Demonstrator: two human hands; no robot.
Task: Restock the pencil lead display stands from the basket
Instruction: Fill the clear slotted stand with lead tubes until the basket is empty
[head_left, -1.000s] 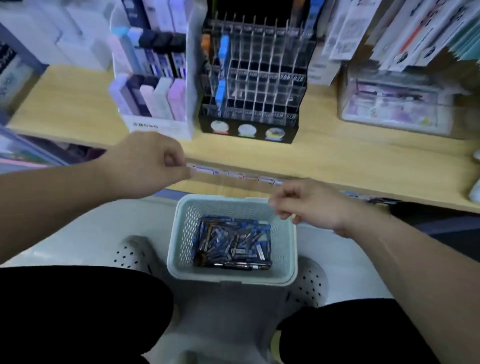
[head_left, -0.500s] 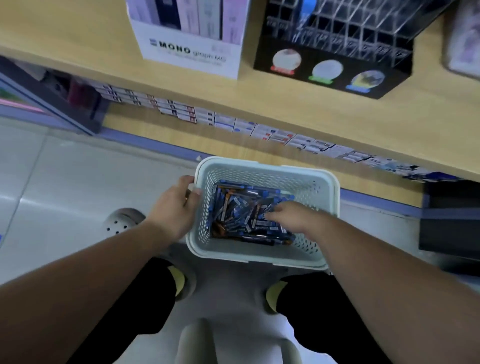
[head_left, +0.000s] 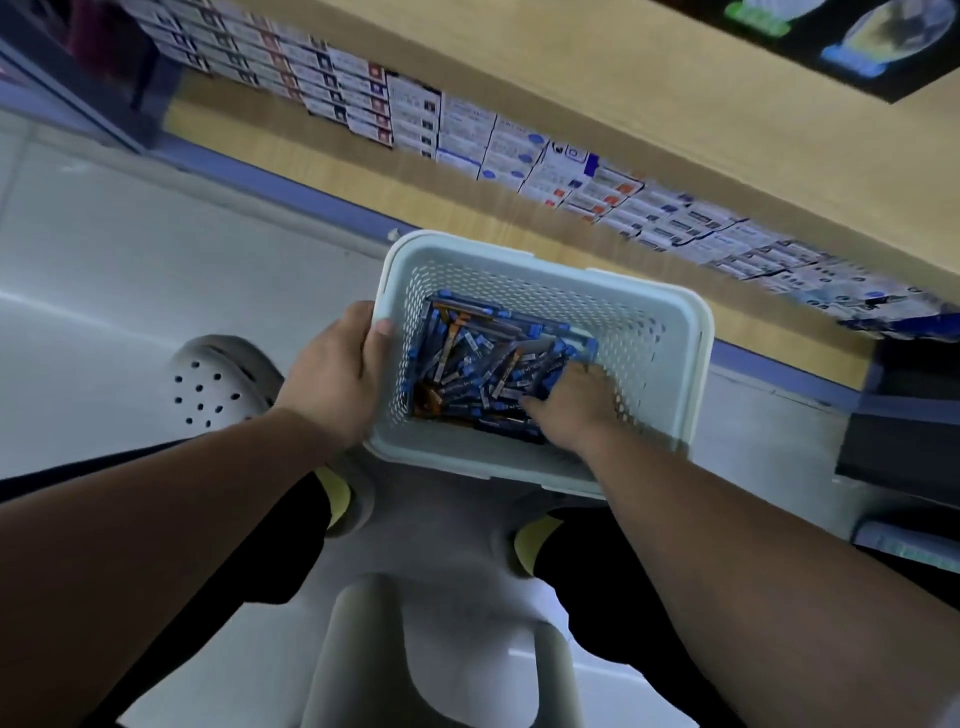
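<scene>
A pale perforated basket (head_left: 670, 332) rests on a grey stool between my knees, holding several blue and orange pencil lead cases (head_left: 467, 358). My left hand (head_left: 332, 379) grips the basket's left rim, thumb hooked over the edge. My right hand (head_left: 574, 405) is down inside the basket on the cases at the right, fingers spread over them; whether it has one pinched is hidden. Only the black base of the display stand (head_left: 831, 47) shows at the top right on the wooden shelf.
The wooden shelf's front edge (head_left: 597, 114) carries a row of price labels (head_left: 467, 124). A grey clog (head_left: 218, 384) stands on the light floor at left. The grey stool (head_left: 447, 613) sits under the basket. A dark unit (head_left: 904, 431) stands at right.
The view has tilted further down and closer to the basket. My left hand went from the air to the basket's rim, and my right hand went down into the cases.
</scene>
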